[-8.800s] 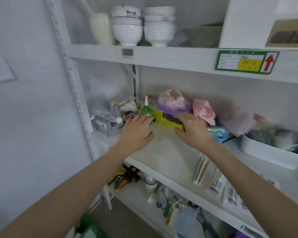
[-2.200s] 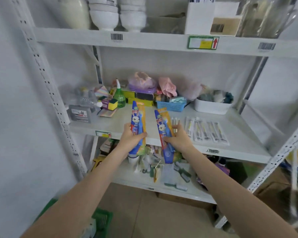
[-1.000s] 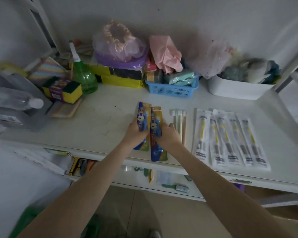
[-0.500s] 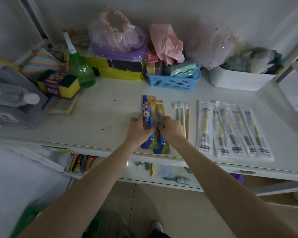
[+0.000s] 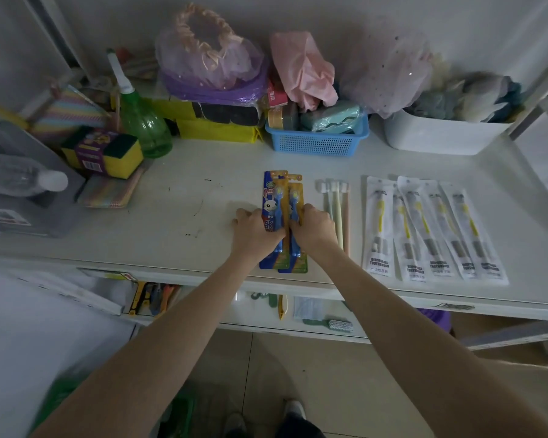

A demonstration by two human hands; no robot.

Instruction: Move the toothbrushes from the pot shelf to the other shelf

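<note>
Two blue-and-yellow children's toothbrush packs lie side by side on the white shelf [image 5: 184, 216], near its front edge. My left hand [image 5: 255, 230] rests on the left pack [image 5: 272, 200], fingers curled over its lower half. My right hand [image 5: 314, 229] presses the right pack [image 5: 295, 197], which sits slightly under the left one. Just to the right lie loose pastel toothbrushes [image 5: 337, 203], then several white packets of disposable toothbrushes [image 5: 424, 229] in a row.
At the back stand a green spray bottle [image 5: 143, 121], sponges [image 5: 105, 150], a yellow box [image 5: 215, 131], a blue basket [image 5: 317, 140] and a white tub [image 5: 440, 137]. A lower shelf [image 5: 298, 327] holds a brush and tools. Floor and my shoes show below.
Both hands carried the two packs from the air down onto the shelf, side by side, and pushed them slightly forward; they now lie flat under my hands.
</note>
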